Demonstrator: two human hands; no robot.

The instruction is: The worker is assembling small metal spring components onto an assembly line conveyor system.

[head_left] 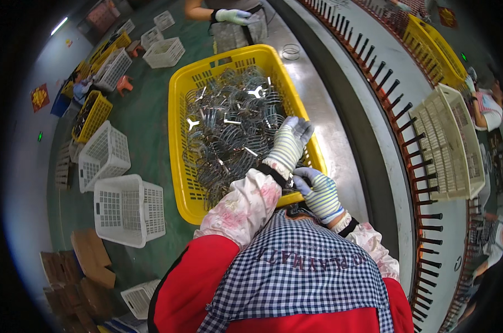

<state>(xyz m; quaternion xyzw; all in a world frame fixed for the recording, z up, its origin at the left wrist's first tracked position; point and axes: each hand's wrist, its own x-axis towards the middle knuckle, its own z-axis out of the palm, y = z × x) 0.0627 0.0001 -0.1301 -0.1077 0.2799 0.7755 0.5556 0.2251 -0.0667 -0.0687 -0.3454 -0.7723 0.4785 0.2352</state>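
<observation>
A yellow plastic basket point(176, 139), slatted and rectangular, stands before me, filled with a tangle of dark metal wire coils point(223, 133). Small shiny flat pieces show among them. My left hand point(289, 143), in a striped glove with grey fingertips, is over the basket's right side. Its fingers are bent and together; whatever is under them is hidden. Close below, at the near right corner, my right hand point(320, 195) wears a matching glove. Thumb and fingers come together beside a small shiny bit by my left wrist, too small to name.
The basket rests by a metal worktop point(312, 72). Along its right runs a conveyor with a row of dark upright pegs point(393, 86). White crates point(130, 211) and flattened cardboard point(93, 261) lie on the green floor at left. A co-worker's gloved hand point(233, 16) is beyond the basket.
</observation>
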